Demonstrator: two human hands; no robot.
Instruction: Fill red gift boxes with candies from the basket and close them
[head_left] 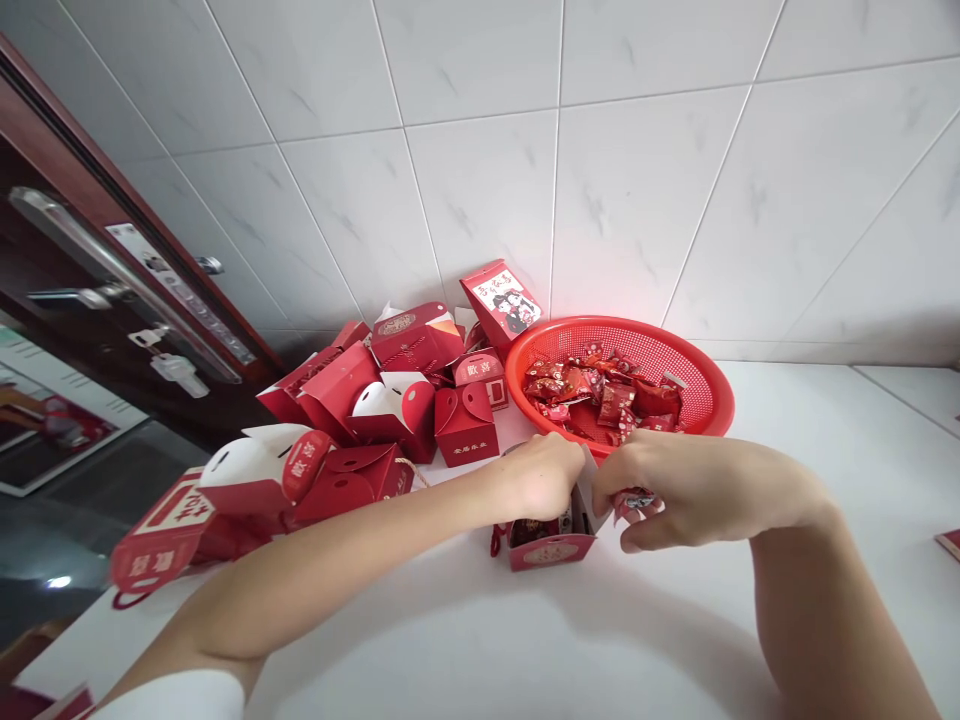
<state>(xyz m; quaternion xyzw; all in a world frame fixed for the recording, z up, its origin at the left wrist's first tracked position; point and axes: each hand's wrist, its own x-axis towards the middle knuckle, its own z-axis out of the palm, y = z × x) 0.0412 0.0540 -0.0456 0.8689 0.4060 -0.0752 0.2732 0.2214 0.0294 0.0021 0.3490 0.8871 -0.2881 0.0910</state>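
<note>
A small red gift box (556, 553) stands with its top open on the white table, dark wrapped items visible inside it. My left hand (549, 478) reaches down into the box from above, its fingers curled and their tips hidden; whatever they grip does not show. Just right of the box, my right hand (679, 490) is closed around a wrapped candy (636, 502) in red and pink foil. Behind both hands sits a red plastic basket (709, 385) with many red-wrapped candies (616, 405) in it.
Several red gift boxes, such as one red box (465, 428), crowd the table's left side. A red packet with a cartoon couple (506, 303) leans on the tiled wall (480, 180). A dark door (142, 300) with keys stands at left. A red object (951, 543) lies at the right edge.
</note>
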